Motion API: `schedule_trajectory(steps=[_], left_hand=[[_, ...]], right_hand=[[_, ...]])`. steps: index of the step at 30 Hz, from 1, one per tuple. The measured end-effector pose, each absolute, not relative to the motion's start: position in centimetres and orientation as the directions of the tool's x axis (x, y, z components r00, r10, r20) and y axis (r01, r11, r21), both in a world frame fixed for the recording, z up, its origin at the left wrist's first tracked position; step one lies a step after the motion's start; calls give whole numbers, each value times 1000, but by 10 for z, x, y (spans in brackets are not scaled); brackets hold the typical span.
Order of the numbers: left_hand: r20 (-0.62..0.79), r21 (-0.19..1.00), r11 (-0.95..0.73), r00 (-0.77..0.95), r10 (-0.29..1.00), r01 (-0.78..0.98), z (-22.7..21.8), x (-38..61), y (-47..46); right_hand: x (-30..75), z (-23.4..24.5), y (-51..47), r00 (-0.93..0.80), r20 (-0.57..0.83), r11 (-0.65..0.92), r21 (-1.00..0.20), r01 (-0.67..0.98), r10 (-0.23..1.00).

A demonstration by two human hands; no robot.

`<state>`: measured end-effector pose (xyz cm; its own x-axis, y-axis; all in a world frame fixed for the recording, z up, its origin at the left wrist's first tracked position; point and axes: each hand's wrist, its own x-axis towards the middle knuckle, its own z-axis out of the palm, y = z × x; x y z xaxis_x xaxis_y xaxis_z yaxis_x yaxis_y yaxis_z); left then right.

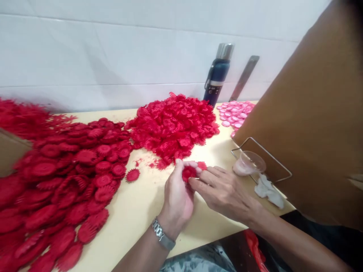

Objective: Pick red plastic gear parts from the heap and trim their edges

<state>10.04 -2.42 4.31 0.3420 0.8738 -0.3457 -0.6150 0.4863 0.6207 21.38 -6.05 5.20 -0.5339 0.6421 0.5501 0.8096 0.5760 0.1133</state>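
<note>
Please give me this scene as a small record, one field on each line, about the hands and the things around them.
left hand: holds a red piece
right hand: touches the same piece
left wrist: metal watch
table: pale yellow
left pile: red toothed discs
single disc: apart, just right of that pile
middle pile: frilly red pieces
far pile: pink pieces
behind: dark blue bottle, upright
right side: clear cup, crumpled white tissue, brown cardboard
</note>
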Motion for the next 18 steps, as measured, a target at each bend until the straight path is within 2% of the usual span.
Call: schedule_trajectory(steps=[2, 5, 11, 14, 18], left_hand=[[-338, 678, 402, 225, 914, -616, 38, 87, -22], [-344, 721, 362, 147, 927, -591, 33, 70, -20], [-349, 748, 316, 59, 935, -584, 30, 47, -15], [-332, 771, 296, 40, 942, -564, 27, 40, -11], [-215, 823, 175, -10, 977, -540, 25, 42, -5]], right_hand=[[206, 51, -57, -526, 591, 627, 44, 778, 611], [203, 48, -51, -490, 632, 646, -22, 763, 600], [199, 32, -39, -512, 595, 697, -118, 707, 619], [186, 37, -27, -414, 586, 673, -331, 662, 696], [151, 54, 6, -90, 464, 446, -755, 480, 881]])
